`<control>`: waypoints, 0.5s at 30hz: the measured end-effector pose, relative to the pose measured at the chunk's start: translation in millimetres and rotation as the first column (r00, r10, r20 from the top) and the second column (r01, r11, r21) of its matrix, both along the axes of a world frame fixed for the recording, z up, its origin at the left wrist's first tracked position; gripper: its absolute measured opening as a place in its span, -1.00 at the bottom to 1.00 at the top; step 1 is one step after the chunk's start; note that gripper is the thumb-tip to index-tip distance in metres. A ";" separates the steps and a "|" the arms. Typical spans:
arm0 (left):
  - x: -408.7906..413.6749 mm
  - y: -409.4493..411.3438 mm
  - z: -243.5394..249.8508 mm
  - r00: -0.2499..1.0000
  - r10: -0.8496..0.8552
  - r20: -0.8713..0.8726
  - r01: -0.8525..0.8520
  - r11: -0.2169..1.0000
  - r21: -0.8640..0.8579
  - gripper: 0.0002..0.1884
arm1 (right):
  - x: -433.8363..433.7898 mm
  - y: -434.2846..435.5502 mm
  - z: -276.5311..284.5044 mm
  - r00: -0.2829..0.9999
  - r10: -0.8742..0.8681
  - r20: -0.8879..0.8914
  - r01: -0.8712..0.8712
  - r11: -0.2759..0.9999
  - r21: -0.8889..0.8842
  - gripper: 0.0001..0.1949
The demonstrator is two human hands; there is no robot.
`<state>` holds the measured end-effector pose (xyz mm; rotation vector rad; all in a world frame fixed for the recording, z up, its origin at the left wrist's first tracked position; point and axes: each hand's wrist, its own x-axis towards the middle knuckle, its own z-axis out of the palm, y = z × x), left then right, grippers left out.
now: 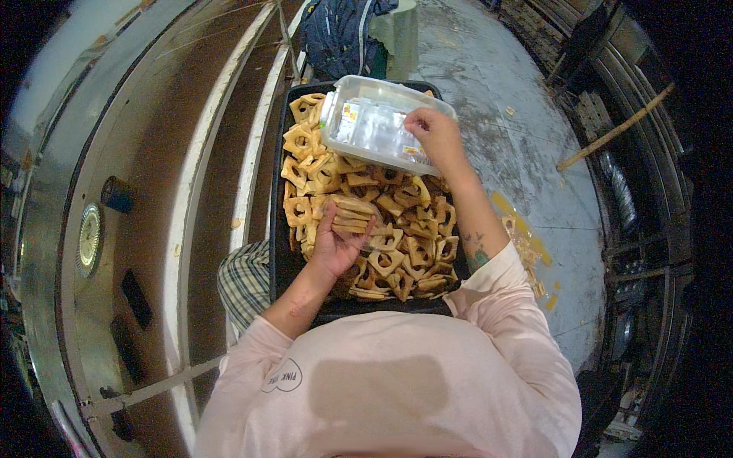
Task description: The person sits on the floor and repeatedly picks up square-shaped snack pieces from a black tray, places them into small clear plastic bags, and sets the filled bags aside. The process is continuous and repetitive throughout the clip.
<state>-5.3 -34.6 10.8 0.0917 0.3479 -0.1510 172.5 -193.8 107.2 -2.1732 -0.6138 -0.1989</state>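
My left hand (338, 243) holds a clear plastic bag with a stack of flat baked biscuits (352, 214) over a black crate (279, 229). Loose square biscuits with round holes (386, 260) fill the crate. Across its far end rests a translucent plastic box (372, 157), which holds small clear packets (378, 129) with printed labels. Over the right part of this box is my right hand (429, 129), its fingers bent close together at the packets. Whether a packet is between those fingers cannot be made out.
Filled bags (524, 252) lie on the grey floor (498, 143) to the right of the crate. A dark backpack (335, 43) stands beyond it. White-edged shelving (197, 143) runs along the left. A wooden stick (615, 129) slants at the right.
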 end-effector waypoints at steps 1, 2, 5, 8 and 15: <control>-0.1 -0.2 0.3 1.000 0.008 0.002 -0.008 1.000 -0.001 -0.45 | 6.0 -1.5 -2.2 0.997 0.072 0.004 -0.071 0.990 -0.122 -0.91; -0.1 -0.7 0.6 1.000 0.008 0.005 -0.008 1.000 0.013 -0.45 | 11.2 -1.3 -5.8 0.993 0.120 -0.004 -0.117 0.961 -0.251 -0.91; 0.2 -1.7 2.6 1.000 0.013 0.007 -0.013 0.999 0.035 -0.44 | 22.9 3.7 -15.7 0.945 0.318 -0.079 -0.311 0.794 -0.522 -0.89; -0.4 -0.2 5.1 1.000 0.028 -0.001 -0.028 0.998 0.049 -0.43 | 28.9 6.6 -16.7 0.922 0.366 -0.127 -0.373 0.748 -0.549 -0.86; 0.3 -1.1 5.8 0.996 0.078 0.037 -0.081 0.995 0.064 -0.43 | 20.8 -1.2 -12.1 0.966 0.138 -0.218 -0.157 0.985 -0.074 -0.92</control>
